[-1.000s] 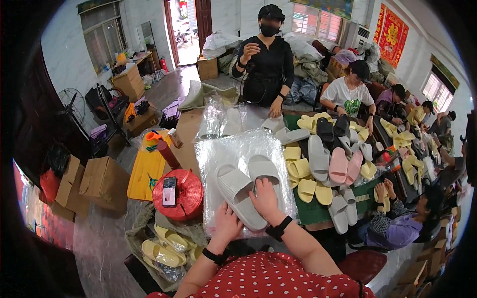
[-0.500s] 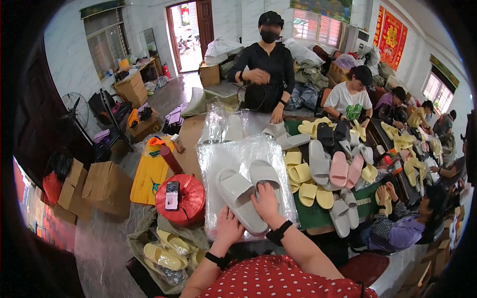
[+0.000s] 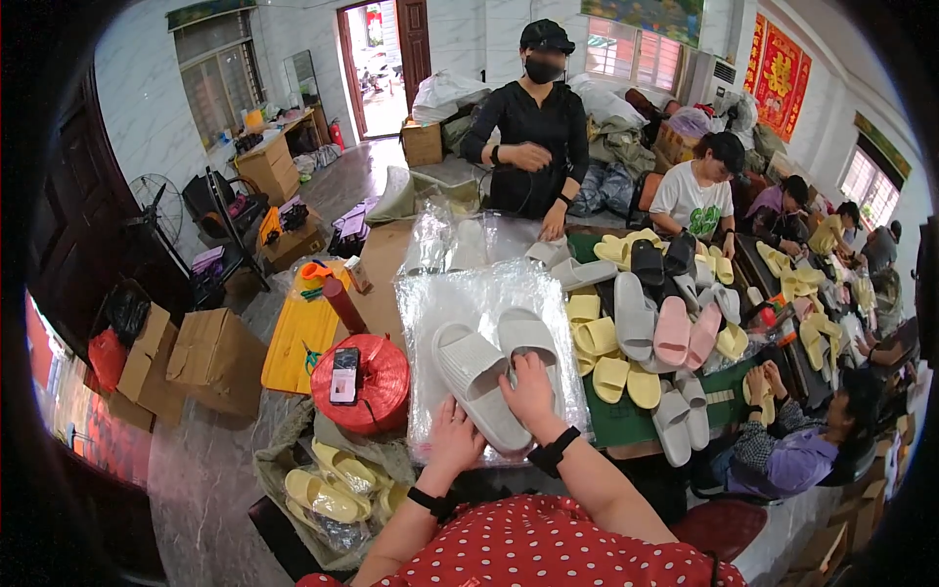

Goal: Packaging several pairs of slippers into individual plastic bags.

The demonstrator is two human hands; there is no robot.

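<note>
A pair of light grey slippers lies on a stack of clear plastic bags in front of me. My right hand reaches onto the right slipper, its fingers curled over the footbed and its thumb by the inner edge of the left slipper. Flat beside the outer edge of the left slipper lies my left hand, fingers stretched on the plastic and close to the sole. Both slippers have their straps pointing away from me and their heels toward me.
Grey, yellow, black and pink slippers crowd the green table at right. To the left, a red twine roll carries a phone. Bagged yellow slippers fill a sack below. A co-worker in black stands opposite.
The view has shifted slightly. My hands and the grey slippers keep nearly the same places on the plastic. The standing co-worker's raised hand has lowered a little toward the waist.
</note>
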